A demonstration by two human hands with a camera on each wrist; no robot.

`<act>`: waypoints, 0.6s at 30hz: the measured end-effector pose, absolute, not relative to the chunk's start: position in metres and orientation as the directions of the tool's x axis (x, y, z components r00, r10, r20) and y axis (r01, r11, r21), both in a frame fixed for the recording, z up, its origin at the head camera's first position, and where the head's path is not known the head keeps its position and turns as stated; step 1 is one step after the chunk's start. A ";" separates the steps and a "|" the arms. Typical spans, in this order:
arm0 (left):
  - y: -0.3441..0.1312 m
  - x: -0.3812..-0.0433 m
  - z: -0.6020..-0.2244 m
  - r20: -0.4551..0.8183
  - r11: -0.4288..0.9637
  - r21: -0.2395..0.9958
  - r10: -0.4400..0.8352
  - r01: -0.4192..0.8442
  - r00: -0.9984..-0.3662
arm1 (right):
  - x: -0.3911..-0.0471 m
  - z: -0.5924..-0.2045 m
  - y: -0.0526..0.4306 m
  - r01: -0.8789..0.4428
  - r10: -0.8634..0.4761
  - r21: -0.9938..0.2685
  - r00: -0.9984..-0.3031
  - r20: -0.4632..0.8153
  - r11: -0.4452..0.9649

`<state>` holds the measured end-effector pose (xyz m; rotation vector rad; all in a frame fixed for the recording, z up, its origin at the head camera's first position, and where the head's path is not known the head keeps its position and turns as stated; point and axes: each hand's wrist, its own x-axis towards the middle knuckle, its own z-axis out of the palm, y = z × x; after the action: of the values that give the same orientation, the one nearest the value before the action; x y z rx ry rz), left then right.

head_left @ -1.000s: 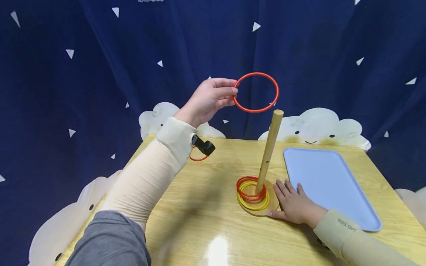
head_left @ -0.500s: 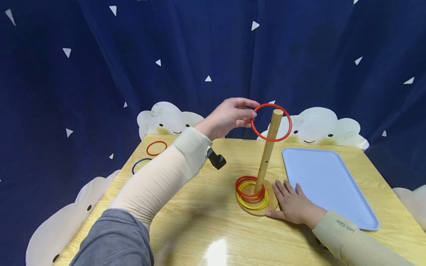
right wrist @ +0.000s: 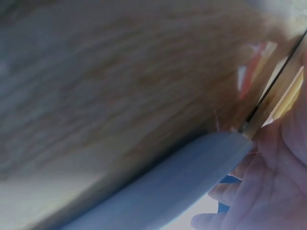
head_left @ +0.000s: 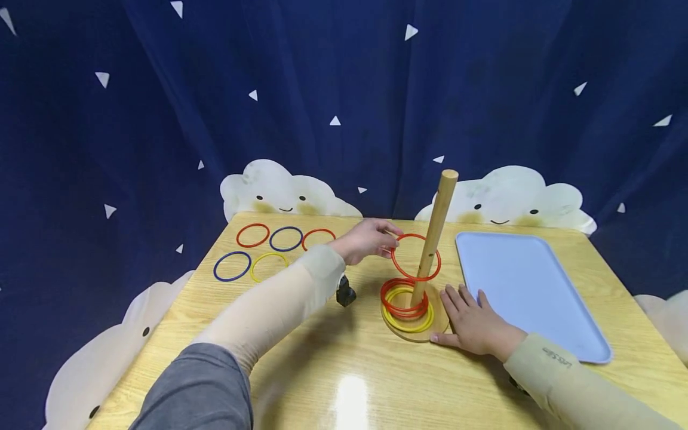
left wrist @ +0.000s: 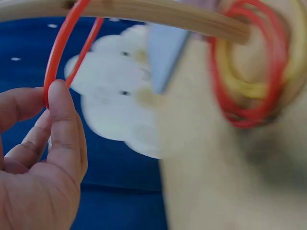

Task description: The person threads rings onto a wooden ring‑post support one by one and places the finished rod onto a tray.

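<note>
Pinching one red ring (left wrist: 56, 48) around one peg (head_left: 436, 227), left hand (head_left: 366, 240) faces spread right hand (head_left: 477, 323).

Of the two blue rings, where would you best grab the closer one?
I'd pinch the near edge of the blue ring, coming down from above on that side. It lies flat, so its thin rim is bare there, while a yellow ring sits close on the right and a red ring lies beyond.
</note>
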<state>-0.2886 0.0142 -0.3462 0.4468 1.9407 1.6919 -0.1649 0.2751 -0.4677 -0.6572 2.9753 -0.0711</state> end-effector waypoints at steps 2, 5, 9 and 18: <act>0.013 -0.289 -0.361 -0.191 0.187 0.977 0.562 -0.101 -0.805 | -0.164 -0.463 0.273 -0.412 -0.417 -0.068 -0.904 -0.093 0.909; 0.012 -0.289 -0.381 -0.232 0.221 0.967 0.551 -0.128 -0.802 | -0.161 -0.455 0.269 -0.403 -0.409 -0.072 -0.905 -0.116 0.912; 0.014 -0.287 -0.403 -0.264 0.249 0.957 0.527 -0.150 -0.808 | -0.159 -0.451 0.267 -0.395 -0.403 -0.082 -0.906 -0.133 0.915; 0.017 -0.279 -0.434 -0.281 0.370 0.923 0.462 -0.105 -0.841 | -0.161 -0.455 0.268 -0.389 -0.401 -0.108 -0.907 -0.126 0.915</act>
<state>-0.2786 0.0172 -0.4344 0.3077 2.1328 1.4899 -0.1606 0.2682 -0.4551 -0.6076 2.9306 -0.1206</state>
